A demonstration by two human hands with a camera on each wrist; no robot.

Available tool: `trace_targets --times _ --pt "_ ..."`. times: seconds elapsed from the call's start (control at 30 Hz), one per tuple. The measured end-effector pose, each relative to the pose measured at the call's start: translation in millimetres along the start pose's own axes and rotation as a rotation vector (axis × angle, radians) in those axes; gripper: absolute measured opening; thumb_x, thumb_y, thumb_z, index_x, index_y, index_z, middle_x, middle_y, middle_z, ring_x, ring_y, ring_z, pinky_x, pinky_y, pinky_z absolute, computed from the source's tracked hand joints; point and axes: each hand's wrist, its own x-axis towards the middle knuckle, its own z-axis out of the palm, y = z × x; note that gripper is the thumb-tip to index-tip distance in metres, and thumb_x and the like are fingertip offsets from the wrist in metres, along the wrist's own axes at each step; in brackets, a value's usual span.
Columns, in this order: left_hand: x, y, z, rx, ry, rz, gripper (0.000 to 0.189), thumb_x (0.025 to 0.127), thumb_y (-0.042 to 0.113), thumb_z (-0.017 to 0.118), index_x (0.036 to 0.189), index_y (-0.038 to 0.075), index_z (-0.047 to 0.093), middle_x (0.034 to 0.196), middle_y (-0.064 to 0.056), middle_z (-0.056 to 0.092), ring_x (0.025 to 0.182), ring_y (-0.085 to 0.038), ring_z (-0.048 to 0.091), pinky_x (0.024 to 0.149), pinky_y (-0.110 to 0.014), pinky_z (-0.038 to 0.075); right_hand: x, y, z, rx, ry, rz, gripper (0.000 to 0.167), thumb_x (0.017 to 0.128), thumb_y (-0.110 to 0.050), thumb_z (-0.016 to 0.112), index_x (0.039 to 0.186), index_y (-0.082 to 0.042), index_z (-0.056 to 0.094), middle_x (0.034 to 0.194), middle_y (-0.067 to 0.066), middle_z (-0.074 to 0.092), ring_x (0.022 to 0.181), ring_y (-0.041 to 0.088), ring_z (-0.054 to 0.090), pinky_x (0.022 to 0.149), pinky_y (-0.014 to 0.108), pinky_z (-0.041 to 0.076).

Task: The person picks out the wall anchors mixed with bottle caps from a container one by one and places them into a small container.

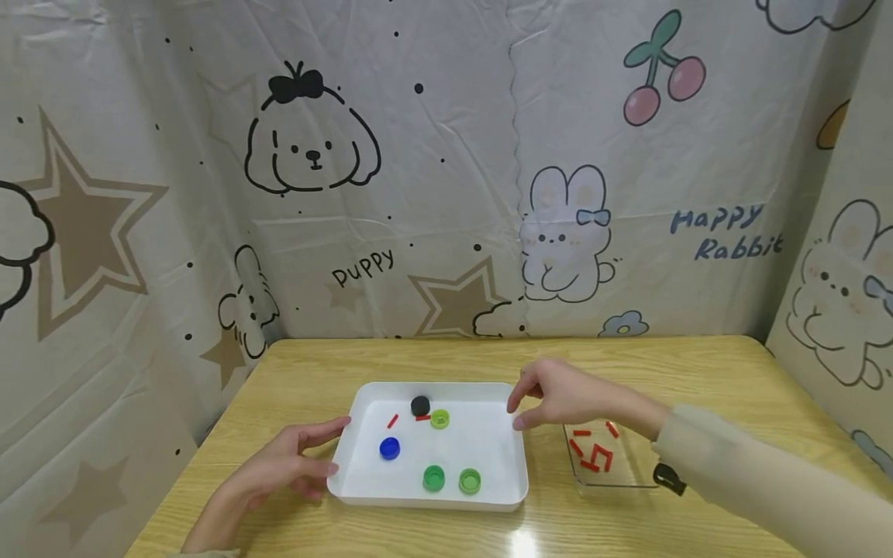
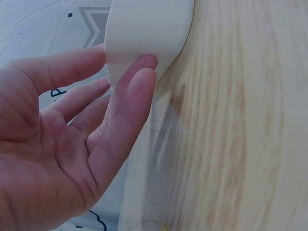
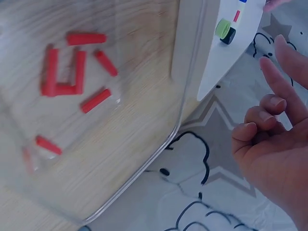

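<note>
A white tray (image 1: pixel 484 446) lies in front of me with several small round caps in it: a black one (image 1: pixel 420 406), a blue one (image 1: pixel 390 449) and green ones, among them a dark green one (image 1: pixel 434 478). Two short red sticks lie there too, one red stick (image 1: pixel 393 421) near the black cap. My left hand (image 1: pixel 275 465) touches the tray's left end with outstretched fingertips. Over the tray's right rim hovers my right hand (image 1: pixel 558 394), thumb and index finger apart and nothing between them. Its other fingers curl toward the palm in the right wrist view.
Right of the tray stands a clear glass container (image 1: pixel 617 486) with several red sticks (image 3: pixel 77 72) inside, partly under my right forearm. A small black object (image 1: pixel 670 479) shows by the right sleeve. A printed cloth (image 1: pixel 446 155) hangs behind the wooden table (image 1: pixel 314 364).
</note>
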Motion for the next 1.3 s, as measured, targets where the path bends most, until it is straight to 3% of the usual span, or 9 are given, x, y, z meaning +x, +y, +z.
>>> trace_targets --times 0.17,0.4,0.7,0.83,1.1,1.3 --pt "0.7 -1.1 -0.3 -0.006 0.004 -0.004 0.079 0.094 0.004 0.076 0.162 -0.001 0.036 0.165 -0.034 0.023 0.083 -0.036 0.072 0.064 -0.047 0.065 23.7 -5.8 9.8 -0.031 -0.017 -0.015 0.013 0.085 -0.022 0.091 0.094 -0.017 0.084 0.077 -0.004 0.053 0.077 0.013 0.044 0.068 0.026 0.039" --pt "0.1 -1.7 -0.6 -0.008 0.003 0.006 0.079 0.093 0.003 0.076 0.162 -0.001 0.037 0.165 -0.034 0.024 0.082 -0.035 0.072 0.064 -0.047 0.065 53.9 -13.8 23.8 -0.115 -0.023 -0.045 0.017 0.084 -0.026 0.091 0.095 -0.015 0.085 0.088 -0.005 0.067 0.085 0.017 0.056 0.080 0.031 0.050" --pt "-0.7 0.4 0.6 -0.008 0.007 -0.007 0.080 0.093 0.003 0.076 0.162 -0.002 0.036 0.165 -0.035 0.024 0.083 -0.035 0.072 0.064 -0.046 0.065 82.0 -20.4 45.0 -0.099 -0.048 -0.064 0.024 0.085 -0.027 0.090 0.100 -0.009 0.085 0.098 -0.003 0.072 0.099 0.023 0.065 0.089 0.038 0.054" --pt "-0.8 1.4 1.2 -0.010 0.010 -0.008 0.080 0.093 0.002 0.076 0.162 -0.001 0.036 0.165 -0.034 0.024 0.082 -0.035 0.072 0.064 -0.046 0.065 94.6 -22.4 54.1 -0.112 -0.058 -0.056 0.025 0.084 -0.028 0.091 0.100 -0.009 0.085 0.100 0.001 0.074 0.100 0.026 0.066 0.086 0.036 0.054" --pt "-0.8 1.1 0.9 -0.006 0.012 -0.010 0.079 0.093 0.002 0.075 0.162 -0.002 0.036 0.165 -0.034 0.024 0.082 -0.035 0.072 0.064 -0.047 0.065 117.3 -24.7 69.8 -0.191 -0.075 -0.062 0.023 0.083 -0.029 0.092 0.093 -0.010 0.085 0.093 -0.001 0.078 0.086 0.012 0.063 0.078 0.027 0.053" --pt "0.1 -0.4 0.1 -0.005 0.011 -0.010 0.079 0.093 0.003 0.076 0.162 -0.002 0.036 0.165 -0.034 0.024 0.084 -0.036 0.072 0.065 -0.048 0.065 126.5 -21.3 78.1 -0.206 -0.093 -0.007 0.022 0.083 -0.029 0.093 0.093 -0.010 0.085 0.096 -0.003 0.076 0.082 0.008 0.059 0.072 0.024 0.052"
